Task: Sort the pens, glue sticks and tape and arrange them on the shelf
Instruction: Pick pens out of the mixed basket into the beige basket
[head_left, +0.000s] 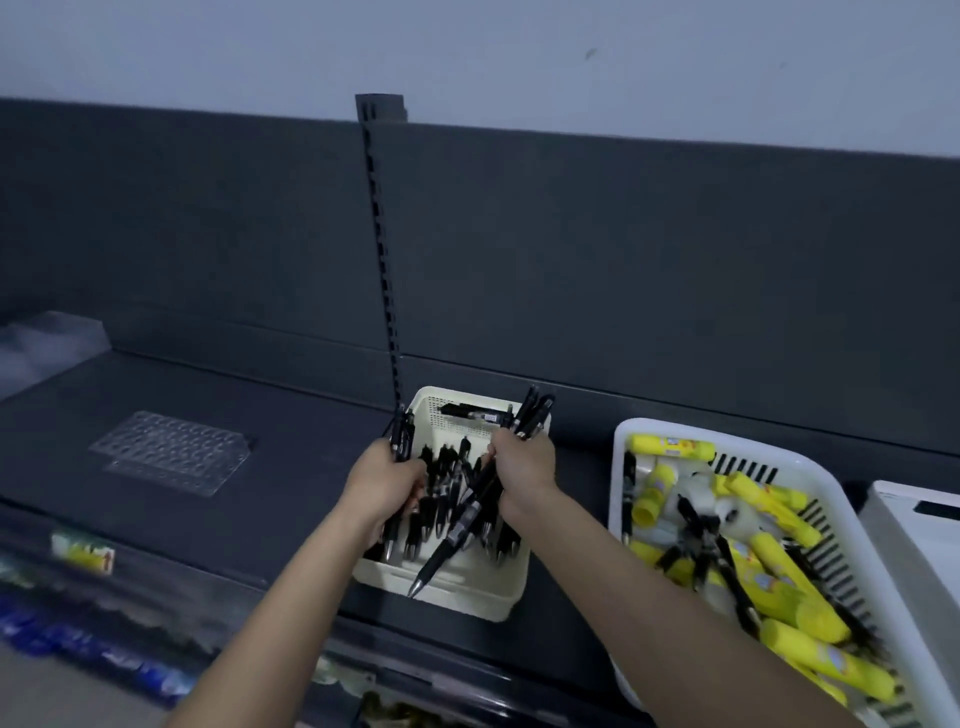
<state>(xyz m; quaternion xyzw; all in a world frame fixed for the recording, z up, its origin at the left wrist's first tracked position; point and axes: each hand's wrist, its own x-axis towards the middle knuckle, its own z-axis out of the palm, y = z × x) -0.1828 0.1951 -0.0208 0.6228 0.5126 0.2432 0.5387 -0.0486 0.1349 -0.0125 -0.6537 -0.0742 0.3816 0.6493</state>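
A small cream basket (448, 590) on the dark shelf (291, 467) holds several black pens (441, 499). My left hand (382, 483) grips a few black pens at the basket's left edge. Over the basket's right side, my right hand (522, 467) grips a bundle of black pens, tips pointing down toward me. A larger white basket (621, 467) to the right holds yellow glue sticks (779, 571), clear tape rolls (698, 491) and more black pens mixed together.
A clear plastic holder with round holes (174, 449) lies flat on the shelf to the left. Clear plastic trays (47, 345) sit at the far left. A white box (914, 525) stands at the right edge. A slotted upright (382, 260) rises behind the cream basket.
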